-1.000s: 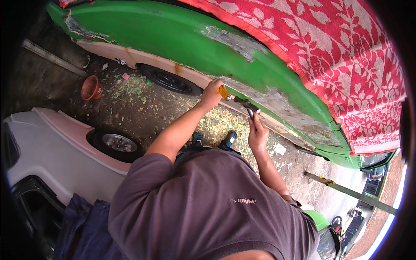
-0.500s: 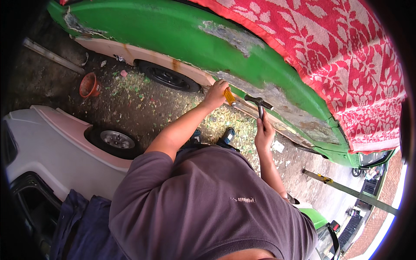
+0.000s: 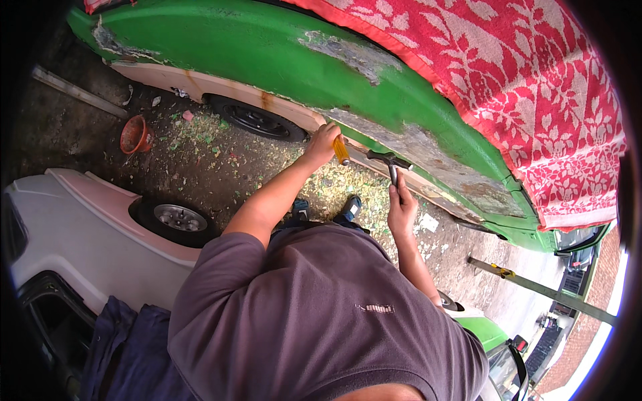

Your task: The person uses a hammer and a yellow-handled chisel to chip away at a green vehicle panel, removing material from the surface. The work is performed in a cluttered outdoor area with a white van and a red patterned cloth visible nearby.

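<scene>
My left hand (image 3: 322, 144) grips a yellow-handled tool (image 3: 340, 150) at the green car body's (image 3: 281, 57) lower edge, where pale pink paint and scraped grey patches show. The tool's tip is hidden. My right hand (image 3: 403, 207) is closed on the metal shaft of a hammer (image 3: 390, 160). The hammer's head is just right of the yellow handle, apart from its end, in front of the lower panel. Below, my feet stand among scattered paint flakes (image 3: 331, 182).
A red patterned blanket (image 3: 508, 73) covers the car's upper part. A white car (image 3: 87, 240) with dark cloth (image 3: 127, 351) stands behind me at left. An orange bucket (image 3: 136, 134) and a long bar (image 3: 73, 90) are at upper left, a post (image 3: 555, 294) at right.
The hammer swung right and up away from the yellow handle, then came slightly back toward it. My left hand and the tool moved slightly right, then back left.
</scene>
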The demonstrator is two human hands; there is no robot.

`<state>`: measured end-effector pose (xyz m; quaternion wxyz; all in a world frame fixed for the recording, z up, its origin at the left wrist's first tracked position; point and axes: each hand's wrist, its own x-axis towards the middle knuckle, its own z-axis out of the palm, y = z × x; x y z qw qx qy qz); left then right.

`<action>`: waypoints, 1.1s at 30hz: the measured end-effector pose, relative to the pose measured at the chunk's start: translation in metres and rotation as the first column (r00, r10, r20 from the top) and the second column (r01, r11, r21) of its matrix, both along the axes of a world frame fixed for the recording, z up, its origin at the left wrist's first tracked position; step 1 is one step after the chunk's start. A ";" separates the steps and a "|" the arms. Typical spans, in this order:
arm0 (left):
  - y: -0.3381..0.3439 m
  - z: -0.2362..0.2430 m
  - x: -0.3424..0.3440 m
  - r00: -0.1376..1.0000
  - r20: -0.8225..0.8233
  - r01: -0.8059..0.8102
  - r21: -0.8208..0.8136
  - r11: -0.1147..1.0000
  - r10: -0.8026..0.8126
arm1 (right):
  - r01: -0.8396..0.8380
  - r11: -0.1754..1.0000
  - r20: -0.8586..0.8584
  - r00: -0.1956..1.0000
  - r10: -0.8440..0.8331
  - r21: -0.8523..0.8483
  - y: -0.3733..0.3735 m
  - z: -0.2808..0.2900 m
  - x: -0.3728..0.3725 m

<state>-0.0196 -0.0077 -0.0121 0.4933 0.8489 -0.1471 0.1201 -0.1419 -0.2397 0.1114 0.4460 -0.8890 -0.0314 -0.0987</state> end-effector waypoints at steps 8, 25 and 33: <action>0.019 -0.012 0.003 0.998 0.051 0.042 -0.025 0.999 -0.040 | -0.083 0.997 -0.155 0.985 0.080 -0.010 0.005 0.000 -0.004; 0.019 -0.011 -0.001 0.999 0.004 0.033 0.084 0.996 -0.033 | -0.205 0.975 0.333 0.917 0.221 -0.085 0.011 -0.016 -0.005; 0.015 -0.001 0.004 1.000 -0.023 0.017 -0.019 1.000 -0.018 | -0.174 0.958 0.464 0.845 0.265 -0.230 0.006 -0.030 0.001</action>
